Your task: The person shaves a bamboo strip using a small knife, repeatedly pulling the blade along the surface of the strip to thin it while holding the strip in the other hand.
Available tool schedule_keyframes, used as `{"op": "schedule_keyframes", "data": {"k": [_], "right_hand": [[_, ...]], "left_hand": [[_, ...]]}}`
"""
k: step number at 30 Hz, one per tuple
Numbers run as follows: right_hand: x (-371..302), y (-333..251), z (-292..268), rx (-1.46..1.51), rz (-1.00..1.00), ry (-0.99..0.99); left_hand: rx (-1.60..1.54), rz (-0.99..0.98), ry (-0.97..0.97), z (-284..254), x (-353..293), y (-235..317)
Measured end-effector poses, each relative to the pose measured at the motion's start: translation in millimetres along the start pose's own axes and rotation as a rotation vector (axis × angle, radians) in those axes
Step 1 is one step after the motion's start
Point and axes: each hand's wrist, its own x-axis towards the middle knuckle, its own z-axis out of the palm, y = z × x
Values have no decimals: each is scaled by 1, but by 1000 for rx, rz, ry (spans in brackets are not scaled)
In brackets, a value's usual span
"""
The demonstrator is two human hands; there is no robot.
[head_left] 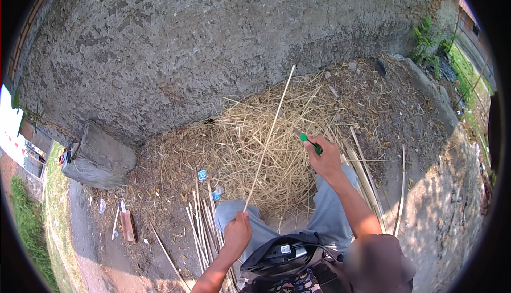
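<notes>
Bamboo is the stuff here: the left hand (237,233) is closed tight round the near end of one long thin stick (269,136). The stick slants up and away from the hand, over the knees, and its far tip points at the grey wall (175,42). The right hand (326,157) is closed round a knife with a green handle (310,143), held just to the right of the stick, near its middle. I cannot tell if the blade is touching the stick.

A big heap of pale shavings (255,138) lies on the ground past the knees, so I think a lot of scraping is already done. A bunch of thin sticks (205,221) lies near the left knee, and more sticks (367,178) lie on the right. I cannot tell which ones are finished. The stick in hand looks only part way done

A brown wood block (127,225) lies on the dirt at the near left, and a grey stone block (98,157) sits by the wall
</notes>
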Motion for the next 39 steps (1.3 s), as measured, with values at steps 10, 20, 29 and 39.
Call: {"op": "schedule_keyframes", "data": {"k": [10, 20, 29, 39], "right_hand": [[-68, -46, 54, 168, -255, -346], [-77, -39, 56, 342, -241, -288], [-81, -34, 61, 359, -314, -289], [-87, -35, 59, 224, -402, -230]], "left_hand": [[-157, -15, 123, -8, 20, 12], [-548, -32, 103, 11, 17, -1], [-689, -69, 43, 19, 19, -4], [-596, -68, -71, 33, 16, -18]]}}
